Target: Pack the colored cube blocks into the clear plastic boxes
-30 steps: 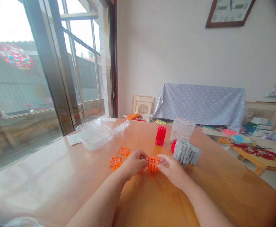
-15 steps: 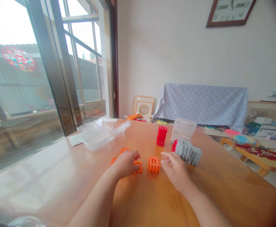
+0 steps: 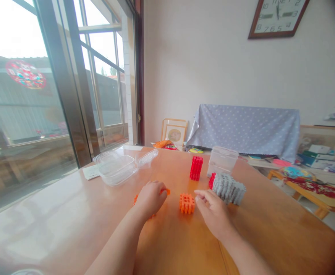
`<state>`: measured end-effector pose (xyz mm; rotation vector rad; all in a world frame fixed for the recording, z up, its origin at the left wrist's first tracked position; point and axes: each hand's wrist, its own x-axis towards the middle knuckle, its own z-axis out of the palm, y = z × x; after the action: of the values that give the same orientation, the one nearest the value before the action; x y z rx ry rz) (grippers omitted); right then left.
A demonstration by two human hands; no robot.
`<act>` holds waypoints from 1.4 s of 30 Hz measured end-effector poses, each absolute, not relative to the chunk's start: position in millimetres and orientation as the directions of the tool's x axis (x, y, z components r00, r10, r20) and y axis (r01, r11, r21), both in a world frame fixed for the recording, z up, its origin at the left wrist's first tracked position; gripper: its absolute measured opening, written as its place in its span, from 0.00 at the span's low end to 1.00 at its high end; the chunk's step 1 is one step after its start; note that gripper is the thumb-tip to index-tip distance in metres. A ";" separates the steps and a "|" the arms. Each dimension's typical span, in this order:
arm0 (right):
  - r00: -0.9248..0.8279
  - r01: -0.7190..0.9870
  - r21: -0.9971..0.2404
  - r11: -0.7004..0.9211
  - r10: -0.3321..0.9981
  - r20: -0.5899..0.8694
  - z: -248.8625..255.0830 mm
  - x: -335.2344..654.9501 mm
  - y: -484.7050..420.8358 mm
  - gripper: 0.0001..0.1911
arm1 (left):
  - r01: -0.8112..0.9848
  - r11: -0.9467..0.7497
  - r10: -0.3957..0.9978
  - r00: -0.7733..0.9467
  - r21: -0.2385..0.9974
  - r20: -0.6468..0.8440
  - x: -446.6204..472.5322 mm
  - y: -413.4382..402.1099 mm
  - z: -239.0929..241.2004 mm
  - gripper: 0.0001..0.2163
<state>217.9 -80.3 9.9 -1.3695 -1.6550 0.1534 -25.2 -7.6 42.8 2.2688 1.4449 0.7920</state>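
Observation:
My left hand (image 3: pixel 152 196) is pinched over the table left of centre, and a small orange lattice building piece (image 3: pixel 167 191) pokes out from its fingertips. More orange pieces (image 3: pixel 135 199) show at the wrist side of that hand, mostly covered by it. In the middle stands a block of stacked orange pieces (image 3: pixel 186 203). Just right of this block is my right hand (image 3: pixel 213 210), fingers loosely curled, thumb and forefinger slightly apart with nothing visible between them. Behind it lies a row of grey pieces (image 3: pixel 227 188) with red ones (image 3: pixel 212 180) at its left end.
A red stack (image 3: pixel 196 168) stands upright farther back, beside a clear plastic box (image 3: pixel 222 161). To the left are an open clear container (image 3: pixel 117 170), its lid (image 3: pixel 148 158) and a paper (image 3: pixel 91 172). The window (image 3: pixel 104 76) borders the table's left side.
My left hand has closed on an orange piece and raised it slightly from the others. My right hand stays beside the orange block, its fingers drawn a little closer. The view has tilted up slightly.

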 end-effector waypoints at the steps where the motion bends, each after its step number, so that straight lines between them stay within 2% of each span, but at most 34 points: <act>1: 0.080 0.696 -0.618 0.365 0.816 0.573 10.6 217.5 -81.1 0.13 | 0.664 -0.420 0.907 0.289 0.618 0.305 -25.2 -6.6 44.8 0.08; 4: 0.096 0.685 -0.629 0.368 0.810 0.579 13.2 216.1 -83.0 0.13 | 0.402 -0.297 0.952 0.198 0.866 0.234 -21.2 -6.9 49.5 0.11; 6: 0.105 0.673 -0.640 0.371 0.809 0.579 15.0 215.0 -83.8 0.13 | 0.174 -0.181 0.965 0.219 0.968 0.141 -15.8 -10.4 51.5 0.10; 9: 0.105 0.650 -0.659 0.378 0.814 0.571 16.8 212.7 -84.6 0.14 | -0.074 -0.057 0.950 0.303 0.996 0.077 -6.5 -17.6 52.6 0.09; 12: 0.109 0.607 -0.704 0.369 0.839 0.533 17.8 209.4 -85.7 0.16 | -0.171 0.037 0.927 0.374 0.985 0.030 0.9 -22.6 51.7 0.12; 19: 0.108 0.341 -0.895 0.289 0.933 0.343 20.8 203.2 -87.6 0.21 | -0.209 0.130 0.880 0.475 0.969 -0.015 9.9 -25.6 45.3 0.15; 24: 0.177 0.230 -0.942 0.245 0.941 0.288 21.0 204.9 -84.5 0.25 | -0.167 0.157 0.826 0.562 0.973 -0.037 13.6 -30.0 44.4 0.16; 29: 0.167 0.187 -0.957 0.220 0.953 0.252 19.7 207.2 -82.4 0.24 | -0.154 0.096 0.842 0.540 0.983 0.002 11.2 -30.0 45.2 0.12; 31: 0.165 0.230 -0.943 0.240 0.945 0.281 19.0 207.1 -82.8 0.22 | -0.144 0.091 0.852 0.524 0.985 -0.003 10.7 -28.6 44.3 0.10; 33: 0.164 0.350 -0.886 0.305 0.911 0.378 18.8 206.4 -83.9 0.21 | -0.142 0.101 0.864 0.504 0.985 -0.016 11.2 -27.5 43.3 0.09; 37: 0.069 0.623 -0.669 0.405 0.823 0.564 20.5 204.4 -87.0 0.24 | -0.156 0.151 0.883 0.466 0.976 -0.062 13.4 -26.7 42.7 0.11; 39: 0.025 0.690 -0.596 0.412 0.809 0.588 21.2 204.1 -87.6 0.25 | -0.163 0.178 0.876 0.475 0.970 -0.081 14.0 -26.8 43.2 0.12; 42: -0.004 0.719 -0.560 0.412 0.808 0.589 20.0 205.7 -86.3 0.24 | -0.160 0.199 0.860 0.501 0.967 -0.094 14.5 -27.5 44.1 0.14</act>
<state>205.7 -86.3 20.0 -1.3327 -1.7442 0.1205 14.5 -27.5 44.1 1.1514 0.7570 0.8181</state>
